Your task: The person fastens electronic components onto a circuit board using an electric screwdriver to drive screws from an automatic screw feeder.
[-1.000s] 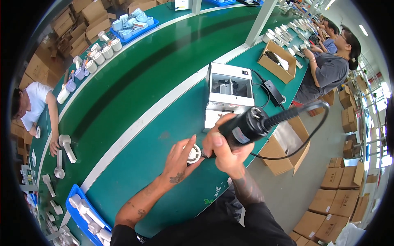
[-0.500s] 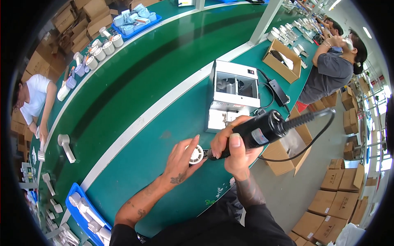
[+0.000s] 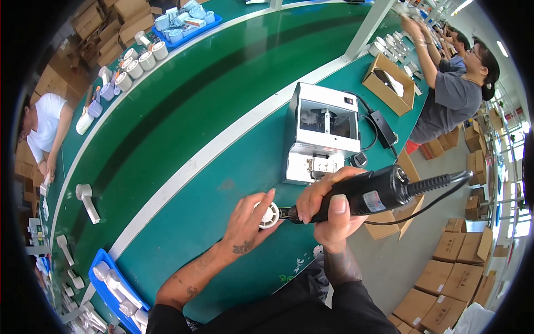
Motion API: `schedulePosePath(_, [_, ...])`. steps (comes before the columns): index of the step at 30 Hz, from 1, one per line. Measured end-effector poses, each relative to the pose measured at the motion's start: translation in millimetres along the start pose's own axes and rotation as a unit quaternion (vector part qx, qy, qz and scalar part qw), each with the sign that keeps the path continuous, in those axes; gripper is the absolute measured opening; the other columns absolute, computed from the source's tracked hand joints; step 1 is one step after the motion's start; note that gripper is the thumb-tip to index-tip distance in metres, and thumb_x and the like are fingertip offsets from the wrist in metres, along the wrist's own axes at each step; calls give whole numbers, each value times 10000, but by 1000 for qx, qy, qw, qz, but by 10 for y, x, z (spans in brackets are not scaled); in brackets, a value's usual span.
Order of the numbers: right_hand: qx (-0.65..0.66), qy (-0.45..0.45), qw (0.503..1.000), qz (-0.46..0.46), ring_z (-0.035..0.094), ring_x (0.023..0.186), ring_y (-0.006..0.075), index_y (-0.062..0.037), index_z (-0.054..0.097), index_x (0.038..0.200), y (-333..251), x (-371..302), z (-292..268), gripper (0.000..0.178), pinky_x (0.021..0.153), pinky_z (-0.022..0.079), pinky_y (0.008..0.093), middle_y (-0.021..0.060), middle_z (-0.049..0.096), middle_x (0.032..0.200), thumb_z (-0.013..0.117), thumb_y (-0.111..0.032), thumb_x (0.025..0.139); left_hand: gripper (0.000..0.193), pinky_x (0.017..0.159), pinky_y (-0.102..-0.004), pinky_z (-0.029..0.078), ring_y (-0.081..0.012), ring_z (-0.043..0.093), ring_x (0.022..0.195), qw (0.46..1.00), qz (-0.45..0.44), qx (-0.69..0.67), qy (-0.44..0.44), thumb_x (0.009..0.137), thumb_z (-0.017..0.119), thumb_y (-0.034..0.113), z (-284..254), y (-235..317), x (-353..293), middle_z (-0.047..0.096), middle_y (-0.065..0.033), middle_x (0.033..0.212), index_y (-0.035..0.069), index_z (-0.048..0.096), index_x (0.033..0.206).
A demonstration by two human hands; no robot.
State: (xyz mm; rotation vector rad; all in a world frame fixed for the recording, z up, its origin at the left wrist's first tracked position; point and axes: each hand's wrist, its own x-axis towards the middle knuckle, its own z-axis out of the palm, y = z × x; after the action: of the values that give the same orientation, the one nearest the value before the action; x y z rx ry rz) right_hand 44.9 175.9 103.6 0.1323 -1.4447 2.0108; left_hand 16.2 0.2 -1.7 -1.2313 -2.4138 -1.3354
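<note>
My left hand [image 3: 245, 220] is closed around a small round white part [image 3: 271, 215] with a slotted, spoked face. Wrapped in my right hand [image 3: 335, 216] is a black electric screwdriver [image 3: 361, 196], lying almost level with its cord trailing off to the right. The screwdriver's tip [image 3: 285, 213] points left and meets the right edge of the white part. Whether it sits on a screw there is too small to tell. Both hands are above the near part of the green table [image 3: 189, 222].
A white-and-grey screw-feeder-like machine [image 3: 328, 142] stands just beyond my right hand. Behind it is an open cardboard box [image 3: 389, 83]. A green conveyor belt [image 3: 167, 117] curves past, carrying a white handled piece [image 3: 87, 203]. A blue tray [image 3: 105, 257] of white parts lies left. Co-workers sit on both sides.
The screwdriver and my right hand have shifted slightly right, and the screwdriver lies flatter. The whole view has turned a little. The co-worker at right now reaches forward with raised arms.
</note>
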Motion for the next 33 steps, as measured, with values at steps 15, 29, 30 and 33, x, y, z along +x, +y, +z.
schedulePosePath(15, [39,-17,997,61,491,454,180,-83,405,1156,-24,-26,-63,517,424,448,330,68,495,644,702,-464,971,924,918,-440,516,-354,615,1089,1000,-2,0,-17,744,898,95,14,-25,-19,599,-185,1269,24,423,1533])
schedulePosePath(29, [-26,-111,992,46,563,659,183,-71,434,1143,-40,-455,-109,449,619,509,345,97,595,792,790,-197,901,735,899,-425,524,-345,605,1112,999,8,-17,-28,756,859,67,-85,44,21,582,-139,1263,104,564,1428])
schedulePosePath(30, [-23,-94,995,30,563,659,183,-71,434,1143,-44,-460,-126,449,619,509,345,97,595,792,790,-197,901,680,908,-429,528,-357,602,1130,999,3,-17,-39,763,849,64,-111,83,45,580,-140,1269,114,593,1391])
schedulePosePath(33, [-105,-65,992,-30,559,614,136,28,467,1179,47,-459,-194,475,562,491,316,94,640,771,758,-141,844,573,934,-434,528,-376,609,1139,987,-73,-104,-97,774,823,57,-137,125,36,578,-147,1281,101,640,1315])
